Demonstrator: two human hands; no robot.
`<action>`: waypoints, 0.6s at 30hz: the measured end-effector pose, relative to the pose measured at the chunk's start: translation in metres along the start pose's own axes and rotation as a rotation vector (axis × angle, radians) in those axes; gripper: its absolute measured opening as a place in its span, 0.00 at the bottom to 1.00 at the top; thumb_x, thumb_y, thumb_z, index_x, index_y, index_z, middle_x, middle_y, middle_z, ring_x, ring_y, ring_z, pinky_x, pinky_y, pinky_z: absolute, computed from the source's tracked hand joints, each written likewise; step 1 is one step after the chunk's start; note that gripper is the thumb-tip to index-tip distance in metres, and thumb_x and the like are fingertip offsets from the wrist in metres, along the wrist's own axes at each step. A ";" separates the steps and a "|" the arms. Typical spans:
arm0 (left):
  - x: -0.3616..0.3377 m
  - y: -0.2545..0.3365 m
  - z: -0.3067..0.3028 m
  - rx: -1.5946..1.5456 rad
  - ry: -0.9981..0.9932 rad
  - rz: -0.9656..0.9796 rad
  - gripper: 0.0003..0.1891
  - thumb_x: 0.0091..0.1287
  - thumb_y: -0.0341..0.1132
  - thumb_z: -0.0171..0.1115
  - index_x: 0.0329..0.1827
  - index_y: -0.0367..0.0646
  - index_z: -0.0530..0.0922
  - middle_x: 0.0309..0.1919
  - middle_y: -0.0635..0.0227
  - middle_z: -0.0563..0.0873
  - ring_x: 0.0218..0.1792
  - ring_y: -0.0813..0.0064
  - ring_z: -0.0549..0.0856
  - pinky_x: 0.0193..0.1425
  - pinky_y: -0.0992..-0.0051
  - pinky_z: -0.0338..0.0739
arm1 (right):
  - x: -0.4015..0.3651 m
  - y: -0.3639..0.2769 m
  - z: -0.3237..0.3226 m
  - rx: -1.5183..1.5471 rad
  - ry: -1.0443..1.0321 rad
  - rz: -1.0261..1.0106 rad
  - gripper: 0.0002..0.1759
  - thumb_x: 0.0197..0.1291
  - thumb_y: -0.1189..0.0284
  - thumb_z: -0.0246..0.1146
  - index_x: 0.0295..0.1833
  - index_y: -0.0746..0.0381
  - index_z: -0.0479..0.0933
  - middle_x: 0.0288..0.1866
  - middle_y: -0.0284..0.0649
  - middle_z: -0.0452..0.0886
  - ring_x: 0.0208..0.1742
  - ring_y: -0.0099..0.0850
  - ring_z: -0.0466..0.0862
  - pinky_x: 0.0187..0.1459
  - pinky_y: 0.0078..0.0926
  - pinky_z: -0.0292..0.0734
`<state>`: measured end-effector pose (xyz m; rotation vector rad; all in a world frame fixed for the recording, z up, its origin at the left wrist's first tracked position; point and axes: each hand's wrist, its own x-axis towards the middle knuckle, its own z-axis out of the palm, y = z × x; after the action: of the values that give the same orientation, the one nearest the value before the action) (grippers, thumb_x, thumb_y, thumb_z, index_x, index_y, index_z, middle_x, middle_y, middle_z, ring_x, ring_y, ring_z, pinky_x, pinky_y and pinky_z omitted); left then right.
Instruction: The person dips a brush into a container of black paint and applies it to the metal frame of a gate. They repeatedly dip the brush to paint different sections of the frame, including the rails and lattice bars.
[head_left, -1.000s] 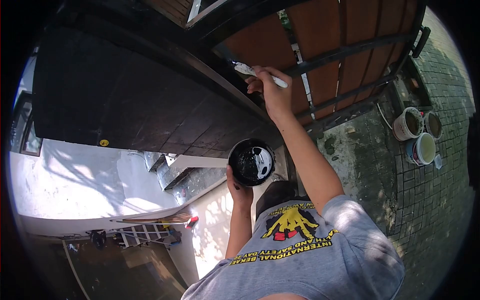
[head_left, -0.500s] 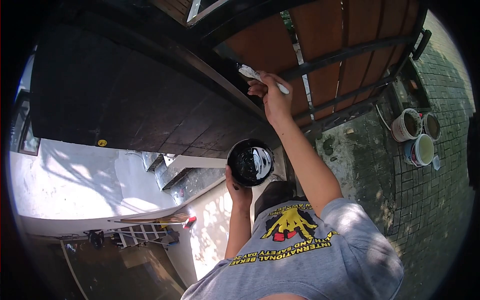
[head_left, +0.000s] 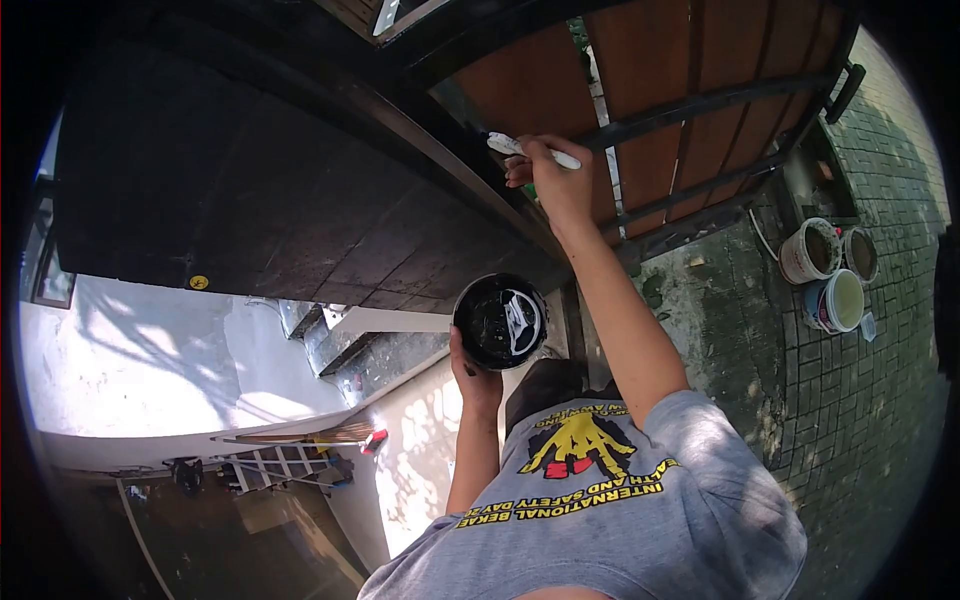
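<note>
My right hand [head_left: 560, 185] is wrapped round the white handle of a paintbrush [head_left: 560, 157]. The bristle end, pale along the side and dark at the tip, is right at the black metal frame [head_left: 455, 150] of a gate with brown wooden slats [head_left: 530, 85]. Lower down, my left hand [head_left: 475, 375] grips a round container of black paint [head_left: 490, 320] by its side, thumb near the rim. Glossy white reflections show on the paint. A dark smudge marks that hand.
A black panel [head_left: 220, 190] spans the left. Several buckets [head_left: 845, 300] stand on the paving [head_left: 880, 400] at right. Steps [head_left: 335, 345] rise beyond a low wall, with brooms [head_left: 330, 437] and a folded ladder [head_left: 270, 470] below.
My right hand and the paintbrush have shifted slightly right and down along the frame, and the brush lies flatter. My left hand holds the paint container almost in place.
</note>
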<state>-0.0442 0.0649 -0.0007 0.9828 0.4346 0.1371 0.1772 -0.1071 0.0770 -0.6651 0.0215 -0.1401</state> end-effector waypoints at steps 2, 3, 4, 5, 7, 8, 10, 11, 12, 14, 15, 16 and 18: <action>0.002 0.000 0.001 0.007 -0.006 -0.005 0.30 0.84 0.56 0.45 0.78 0.45 0.72 0.72 0.63 0.80 0.73 0.65 0.78 0.80 0.59 0.69 | -0.001 0.003 -0.004 0.029 -0.008 -0.004 0.09 0.70 0.77 0.63 0.43 0.73 0.84 0.34 0.50 0.88 0.29 0.32 0.90 0.31 0.28 0.88; 0.003 0.000 0.004 -0.001 -0.017 -0.008 0.30 0.84 0.56 0.45 0.78 0.45 0.72 0.72 0.63 0.80 0.73 0.65 0.78 0.80 0.59 0.69 | -0.003 0.005 -0.006 0.085 -0.011 0.000 0.09 0.70 0.77 0.63 0.43 0.73 0.84 0.34 0.50 0.88 0.29 0.32 0.90 0.31 0.28 0.88; 0.002 0.001 0.007 -0.012 -0.024 -0.012 0.30 0.84 0.56 0.45 0.78 0.45 0.72 0.72 0.63 0.80 0.73 0.65 0.78 0.80 0.59 0.69 | -0.004 0.008 -0.009 0.139 -0.015 0.008 0.09 0.70 0.77 0.63 0.43 0.73 0.84 0.34 0.50 0.88 0.30 0.32 0.90 0.31 0.28 0.88; 0.001 0.001 0.009 -0.023 -0.028 -0.015 0.30 0.84 0.56 0.45 0.78 0.45 0.72 0.72 0.63 0.80 0.73 0.65 0.78 0.80 0.59 0.68 | -0.004 0.009 -0.012 0.085 -0.014 0.004 0.09 0.71 0.77 0.63 0.43 0.73 0.84 0.34 0.50 0.88 0.30 0.32 0.90 0.31 0.28 0.88; 0.001 -0.004 0.008 -0.024 -0.018 -0.024 0.30 0.84 0.56 0.45 0.78 0.45 0.72 0.72 0.62 0.80 0.73 0.65 0.78 0.80 0.59 0.68 | -0.002 0.012 -0.017 -0.018 -0.007 -0.005 0.08 0.71 0.77 0.63 0.44 0.73 0.84 0.34 0.50 0.88 0.30 0.32 0.90 0.32 0.28 0.88; 0.001 -0.005 0.006 -0.021 -0.013 -0.032 0.30 0.84 0.56 0.45 0.78 0.45 0.72 0.72 0.62 0.80 0.73 0.65 0.77 0.80 0.59 0.68 | -0.004 0.016 -0.020 0.066 -0.013 0.024 0.08 0.71 0.77 0.63 0.44 0.73 0.84 0.34 0.50 0.88 0.30 0.32 0.90 0.32 0.28 0.88; 0.003 -0.007 0.005 -0.016 -0.010 -0.037 0.31 0.84 0.56 0.45 0.78 0.44 0.71 0.72 0.62 0.80 0.73 0.64 0.77 0.80 0.59 0.68 | -0.003 0.020 -0.026 0.230 -0.026 0.071 0.08 0.71 0.78 0.64 0.44 0.73 0.84 0.33 0.51 0.88 0.29 0.32 0.90 0.32 0.27 0.88; 0.004 -0.009 0.004 -0.017 -0.007 -0.040 0.31 0.84 0.56 0.45 0.78 0.44 0.71 0.72 0.61 0.80 0.74 0.64 0.77 0.81 0.59 0.67 | -0.003 0.021 -0.032 0.124 -0.013 0.078 0.08 0.71 0.78 0.64 0.44 0.73 0.84 0.33 0.51 0.88 0.29 0.32 0.90 0.32 0.27 0.88; 0.004 -0.010 0.004 -0.011 -0.014 -0.049 0.31 0.84 0.56 0.45 0.78 0.44 0.71 0.73 0.61 0.80 0.74 0.64 0.77 0.81 0.59 0.67 | -0.003 0.023 -0.038 0.021 -0.001 0.085 0.08 0.71 0.78 0.64 0.44 0.73 0.84 0.33 0.51 0.88 0.29 0.32 0.90 0.32 0.27 0.87; 0.015 -0.009 0.001 0.016 -0.040 -0.063 0.31 0.84 0.56 0.45 0.79 0.44 0.71 0.73 0.61 0.79 0.74 0.64 0.76 0.81 0.59 0.67 | 0.001 0.028 -0.047 0.092 -0.030 0.057 0.07 0.71 0.78 0.64 0.44 0.72 0.84 0.33 0.50 0.87 0.29 0.31 0.90 0.30 0.26 0.86; 0.023 -0.008 -0.004 0.026 -0.063 -0.076 0.31 0.84 0.57 0.45 0.79 0.45 0.70 0.74 0.62 0.79 0.75 0.64 0.75 0.82 0.59 0.65 | -0.002 0.028 -0.046 0.085 0.003 0.062 0.07 0.71 0.78 0.64 0.44 0.72 0.84 0.32 0.50 0.87 0.29 0.31 0.90 0.30 0.26 0.86; 0.032 -0.010 -0.008 0.033 -0.087 -0.091 0.32 0.84 0.58 0.46 0.80 0.45 0.70 0.75 0.63 0.78 0.76 0.65 0.74 0.83 0.60 0.63 | -0.004 0.028 -0.045 0.074 0.037 0.068 0.07 0.72 0.78 0.64 0.44 0.72 0.84 0.32 0.49 0.87 0.29 0.31 0.90 0.29 0.26 0.86; 0.043 -0.010 -0.009 0.039 -0.120 -0.123 0.32 0.84 0.59 0.46 0.80 0.46 0.70 0.75 0.64 0.78 0.77 0.66 0.74 0.84 0.60 0.62 | -0.002 0.024 -0.050 -0.114 0.051 0.129 0.08 0.72 0.77 0.65 0.44 0.73 0.84 0.32 0.50 0.87 0.30 0.33 0.90 0.29 0.27 0.86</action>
<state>-0.0100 0.0795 -0.0259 0.9942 0.3876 -0.0411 0.1751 -0.1188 0.0232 -0.7720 0.1215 -0.0319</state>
